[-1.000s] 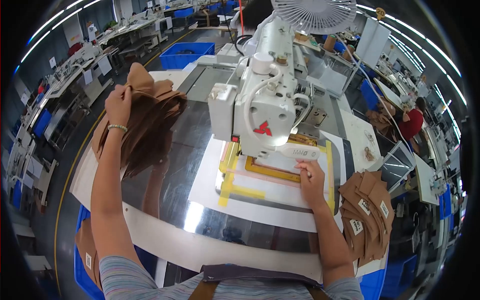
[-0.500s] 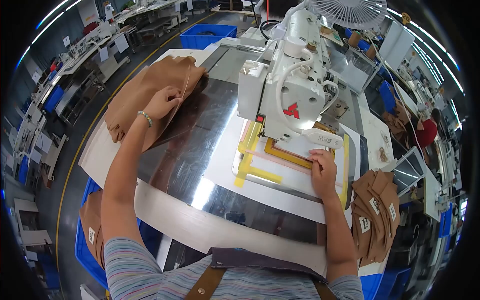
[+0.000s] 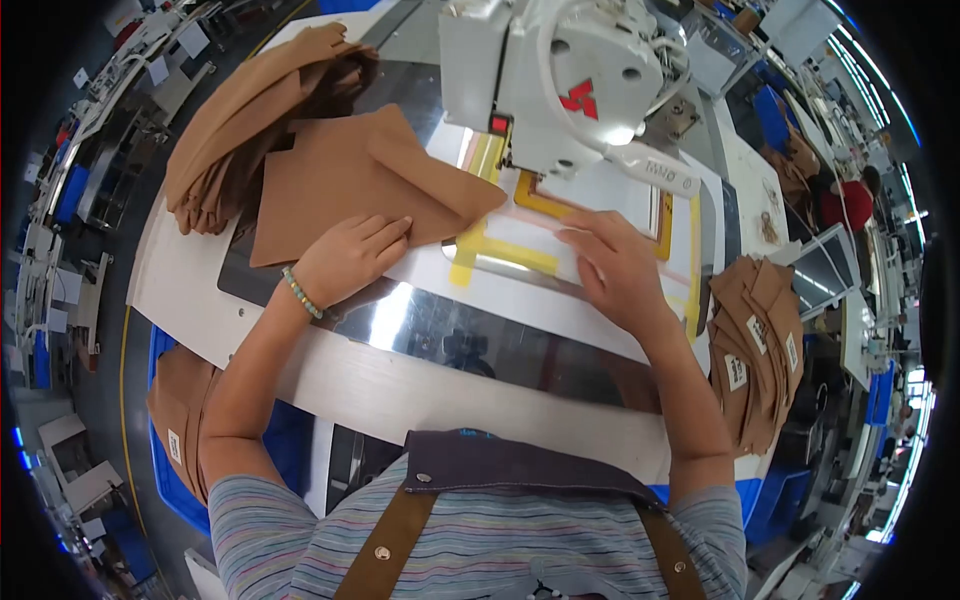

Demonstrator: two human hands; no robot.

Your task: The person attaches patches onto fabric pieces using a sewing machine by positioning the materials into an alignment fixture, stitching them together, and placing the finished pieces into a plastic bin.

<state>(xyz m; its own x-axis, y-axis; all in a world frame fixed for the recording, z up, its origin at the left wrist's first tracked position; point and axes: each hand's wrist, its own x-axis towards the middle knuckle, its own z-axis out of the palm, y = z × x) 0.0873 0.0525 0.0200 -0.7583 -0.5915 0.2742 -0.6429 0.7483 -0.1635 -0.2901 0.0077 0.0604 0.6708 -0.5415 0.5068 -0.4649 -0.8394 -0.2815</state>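
A single brown fabric piece (image 3: 330,185) stretches from beside the pile towards the sewing machine (image 3: 590,110), its right corner curling over on itself. My left hand (image 3: 355,255), wearing a beaded bracelet, grips the lower edge of this piece, with the fingers on top. My right hand (image 3: 615,260) hovers by the front of the yellow-edged sewing frame (image 3: 540,200), fingers apart and holding nothing. Yellow tape (image 3: 510,252) marks the white sheet under the machine head. At the left lies the stacked pile of brown fabric (image 3: 250,110).
Labelled brown pieces (image 3: 755,350) are fanned out at the right. A blue bin (image 3: 290,445) at lower left holds more brown pieces (image 3: 180,420). The metal table edge (image 3: 430,385) runs in front of my body. Another person in red (image 3: 848,205) is at far right.
My left hand has drawn one brown piece off the pile, rightward and towards me. My right hand has lifted off the frame and shifted left. The camera view has tilted down.
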